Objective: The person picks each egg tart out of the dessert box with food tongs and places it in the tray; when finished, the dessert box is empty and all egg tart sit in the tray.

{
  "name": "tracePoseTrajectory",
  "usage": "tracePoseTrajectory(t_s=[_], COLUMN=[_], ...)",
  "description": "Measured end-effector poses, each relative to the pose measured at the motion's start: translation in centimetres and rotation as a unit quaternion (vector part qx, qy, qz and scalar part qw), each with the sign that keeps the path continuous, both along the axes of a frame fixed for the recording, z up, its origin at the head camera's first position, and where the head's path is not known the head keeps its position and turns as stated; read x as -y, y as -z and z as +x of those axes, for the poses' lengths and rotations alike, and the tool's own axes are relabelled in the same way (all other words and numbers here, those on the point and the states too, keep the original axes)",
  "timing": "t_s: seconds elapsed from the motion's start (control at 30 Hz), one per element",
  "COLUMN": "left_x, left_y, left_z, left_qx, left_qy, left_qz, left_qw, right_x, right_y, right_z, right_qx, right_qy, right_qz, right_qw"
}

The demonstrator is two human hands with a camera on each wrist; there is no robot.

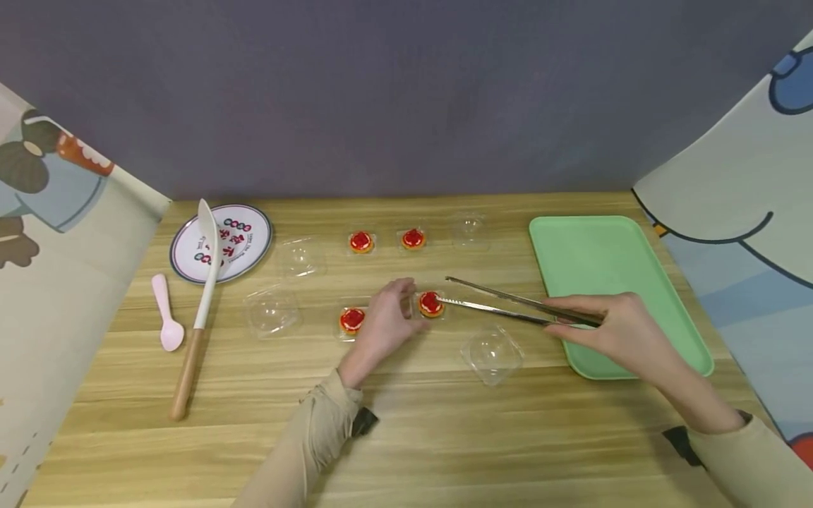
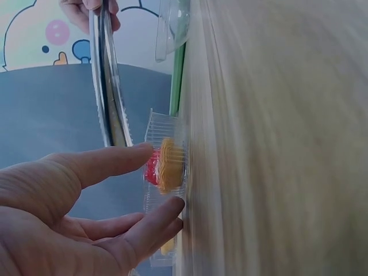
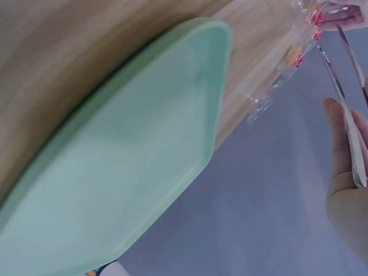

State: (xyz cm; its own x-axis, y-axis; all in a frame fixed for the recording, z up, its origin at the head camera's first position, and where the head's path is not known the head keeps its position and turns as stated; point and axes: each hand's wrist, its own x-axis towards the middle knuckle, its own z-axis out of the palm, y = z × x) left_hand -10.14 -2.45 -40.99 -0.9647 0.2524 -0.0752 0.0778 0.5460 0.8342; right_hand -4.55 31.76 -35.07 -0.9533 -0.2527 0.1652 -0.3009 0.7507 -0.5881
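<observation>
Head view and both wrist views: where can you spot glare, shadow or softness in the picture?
Head view: glints on the metal tongs and the clear plastic shell below them; left wrist view: table grain looks soft and smeared; right wrist view: dark shadow along the green tray.

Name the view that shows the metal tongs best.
The head view: both prongs and tips of the metal tongs show, spread apart. The left wrist view shows the prongs nearly overlapping; the right wrist view crowds them against its edge.
</observation>
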Motion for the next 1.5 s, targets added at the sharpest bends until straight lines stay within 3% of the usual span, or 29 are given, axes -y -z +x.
tracePoseTrajectory(t_s=[0.2, 0.43, 0.67, 1.1, 1.5], left_x=[0.1, 0.1, 0.1, 0.0, 0.0], left_y=[0.1, 0.0, 0.2, 0.2, 0.0], left_z=[-0.1, 0.0, 0.0, 0.1, 0.2], left_qx=[-0.004, -0.003, -0.005, -0.004, -0.012], left_qy=[0.001, 0.002, 0.005, 0.006, 0.007], left_qz=[0.003, 0.001, 0.000, -0.006, -0.012], left_qw=[1.0000, 1.0000, 1.0000, 1.0000, 0.9998], right_x=[1.1, 2.0, 2.6, 3.8, 4.0], right_y=[-0.8, -1.1, -1.6, -3.1, -3.1], right_z=[-0.4, -1.3, -2.0, -2.7, -2.7], right_qx=[0.037, -0.019, -0.034, 0.029, 0.055], right_qy=[-0.011, -0.074, -0.113, -0.113, -0.102], right_qz=[0.014, 0.053, 0.065, 0.099, 0.071], right_qw=[0.9991, 0.9957, 0.9909, 0.9882, 0.9907])
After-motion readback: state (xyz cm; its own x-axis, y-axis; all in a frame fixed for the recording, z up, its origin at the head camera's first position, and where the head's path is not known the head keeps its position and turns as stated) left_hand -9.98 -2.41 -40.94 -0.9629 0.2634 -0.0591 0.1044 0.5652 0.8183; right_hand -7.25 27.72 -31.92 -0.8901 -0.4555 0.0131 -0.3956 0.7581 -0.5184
